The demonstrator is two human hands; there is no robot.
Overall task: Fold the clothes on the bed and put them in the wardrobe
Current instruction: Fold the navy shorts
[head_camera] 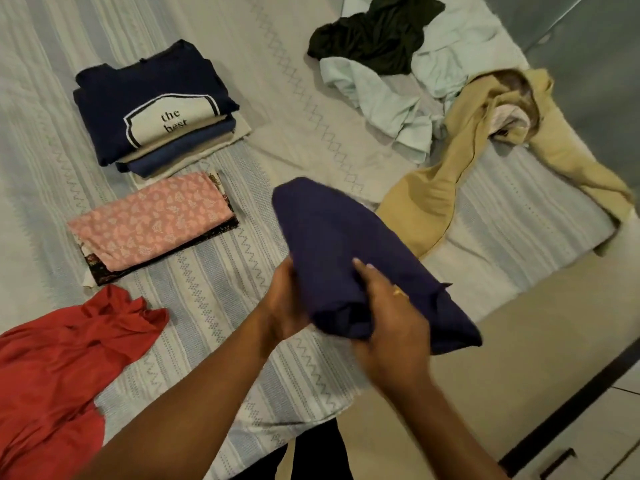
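**Clothes Half Sorted**

A folded navy-topped stack (149,112) sat at upper left, with a folded pink pile (152,220) just below. A red garment (62,351) sprawled at lower left. A dark garment (377,39), pale-green garment (384,98) and tan garment (426,202) lay crumpled at upper right. A bundled purple garment (339,244) was held at centre.

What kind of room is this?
Most likely a bedroom: a bed under a pale striped, zigzag-patterned bedspread, a stack of folded clothes topped by a navy printed T-shirt, and the left hand and right hand gripping a dark purple garment above it.
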